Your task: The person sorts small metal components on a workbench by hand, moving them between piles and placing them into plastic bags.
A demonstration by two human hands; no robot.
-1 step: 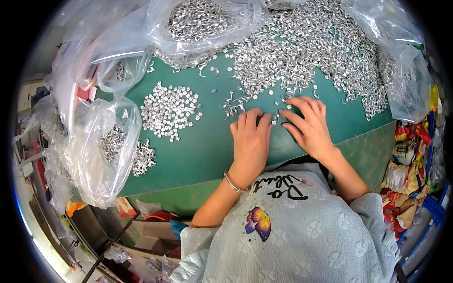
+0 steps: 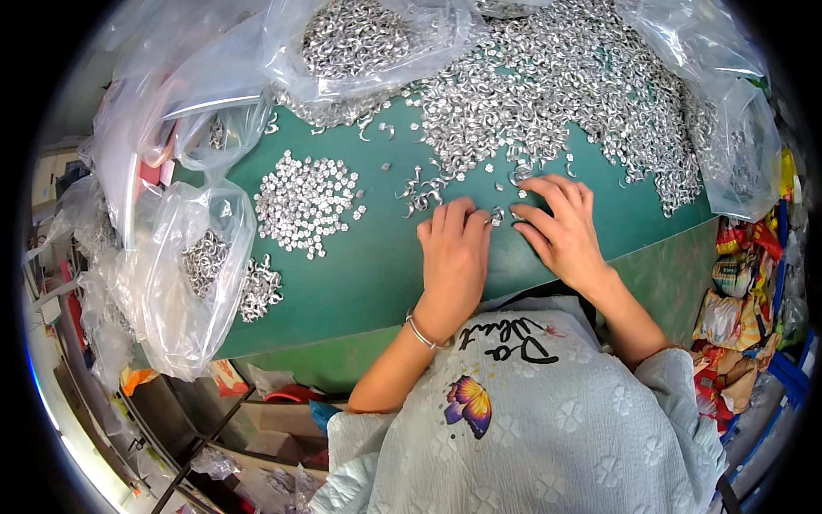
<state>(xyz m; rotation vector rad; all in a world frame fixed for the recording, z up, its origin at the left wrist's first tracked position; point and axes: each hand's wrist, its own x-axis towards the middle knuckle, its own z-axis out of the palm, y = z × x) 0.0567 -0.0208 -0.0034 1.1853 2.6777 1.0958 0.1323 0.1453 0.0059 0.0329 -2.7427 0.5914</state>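
Note:
My left hand rests on the green tabletop with its fingers bent and close together. At its thumb and index finger tips is a small silver metal part, partly covered by the fingers. To its right, my right hand has thumb and fingers apart, reaching toward the same spot. A curved silver piece lies by its index fingertip. Several hook-shaped silver pieces lie loose just beyond my left hand. Left of it spreads a pile of small, blocky silver pieces.
A large heap of curved silver parts covers the far side of the green table. Clear plastic bags of parts stand at the left, far side and right. Colourful packets sit beyond the table's right edge.
Both hands stay almost in place. The small metal part between the fingertips has shifted slightly away from me and turned.

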